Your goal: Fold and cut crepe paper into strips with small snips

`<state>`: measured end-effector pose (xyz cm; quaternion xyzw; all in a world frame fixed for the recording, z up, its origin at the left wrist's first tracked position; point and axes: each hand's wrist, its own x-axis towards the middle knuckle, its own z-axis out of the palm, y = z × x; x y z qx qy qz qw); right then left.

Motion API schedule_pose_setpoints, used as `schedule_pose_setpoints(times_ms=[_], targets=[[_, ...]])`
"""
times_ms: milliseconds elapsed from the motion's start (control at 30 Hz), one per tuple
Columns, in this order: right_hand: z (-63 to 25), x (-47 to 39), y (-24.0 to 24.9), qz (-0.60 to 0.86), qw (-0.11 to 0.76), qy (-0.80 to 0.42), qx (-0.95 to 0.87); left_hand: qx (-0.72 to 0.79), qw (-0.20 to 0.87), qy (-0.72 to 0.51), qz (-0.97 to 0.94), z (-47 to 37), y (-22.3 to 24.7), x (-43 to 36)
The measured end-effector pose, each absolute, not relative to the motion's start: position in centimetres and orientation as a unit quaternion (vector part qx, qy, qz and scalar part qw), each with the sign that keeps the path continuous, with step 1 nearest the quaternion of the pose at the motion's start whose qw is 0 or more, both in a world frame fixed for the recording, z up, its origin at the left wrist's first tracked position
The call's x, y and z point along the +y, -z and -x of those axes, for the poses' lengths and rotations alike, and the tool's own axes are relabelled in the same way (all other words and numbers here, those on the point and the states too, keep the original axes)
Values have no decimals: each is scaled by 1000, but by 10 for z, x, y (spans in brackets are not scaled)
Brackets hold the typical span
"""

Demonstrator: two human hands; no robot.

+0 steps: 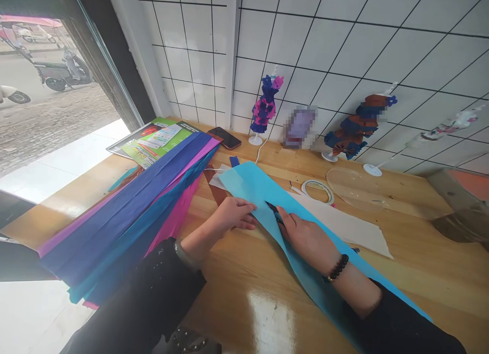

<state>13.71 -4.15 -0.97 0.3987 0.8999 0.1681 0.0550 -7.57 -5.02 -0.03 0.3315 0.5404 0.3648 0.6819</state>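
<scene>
1. Blue sheet (263,183): on the wooden table (229,277), running from 10-11 o'clock to 4 o'clock, as read from the right hand (305,239). Near portion partly hidden beneath the right forearm; lowest part cut off by the bottom edge of view.
2. Right hand: closed around a dark pointed tool (273,210), apparently scissors, blade over the sheet. Handle concealed by the fingers; any maker's mark is likewise hidden.
3. Left hand (234,215): at 9-10 o'clock, fingers narrow and at the sheet's edge. Cannot tell whether they pinch it.
4. White sheet (355,224): 2 o'clock, partly covered by the blue sheet. Tape roll (329,192): 12-1 o'clock.
5. Stack of coloured sheets (153,186): 9 o'clock, blue, purple and pink, covering part of the printed matter.
6. Printed matter (139,155): 10 o'clock, green, bearing large yellow characters and a white label (164,136); lettering not legible.
7. Phone (226,138): 10-11 o'clock, dark screen, brand not discernible.
8. Ruffled ornaments: 11 o'clock (263,107) and 1 o'clock (349,127), on white bases. Between them, a purple object (300,127), pixelated and unidentifiable.
9. Brown box (443,188): 2-3 o'clock, blurred and cut off by the right edge.
</scene>
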Motion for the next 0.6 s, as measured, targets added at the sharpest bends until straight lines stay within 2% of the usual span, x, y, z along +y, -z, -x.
schedule_pose_setpoints(times_ms=[600], targets=[[-126, -40, 6, -398, 109, -175, 894, 537, 689, -360, -328, 78, 7, -49]])
